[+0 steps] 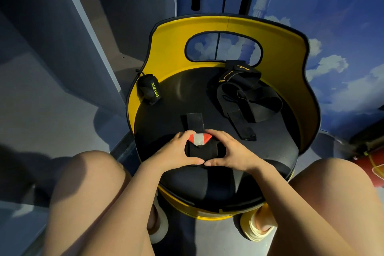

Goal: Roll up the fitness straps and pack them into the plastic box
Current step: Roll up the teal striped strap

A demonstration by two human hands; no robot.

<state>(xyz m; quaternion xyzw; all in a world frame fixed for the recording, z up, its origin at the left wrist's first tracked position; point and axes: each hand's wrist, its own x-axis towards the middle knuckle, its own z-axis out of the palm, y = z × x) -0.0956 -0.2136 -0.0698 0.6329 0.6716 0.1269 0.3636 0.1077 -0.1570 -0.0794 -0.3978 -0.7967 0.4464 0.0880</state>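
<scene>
While both hands, left (176, 147) and right (229, 149), clasp the roll (202, 148), its loose tail (195, 120) runs straight away from them.

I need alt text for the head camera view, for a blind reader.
Both hands, left hand and right hand, grip a black fabric strap with a red-and-grey tip on a round black seat. A rolled black strap and loose black straps lie behind.

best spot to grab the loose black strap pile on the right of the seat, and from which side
Judging by its pose, take the loose strap by the flat tail end that lies straight toward the person, coming from the near side. The far part is a tangle of loops; the tail is free and a clean start for rolling.
</scene>
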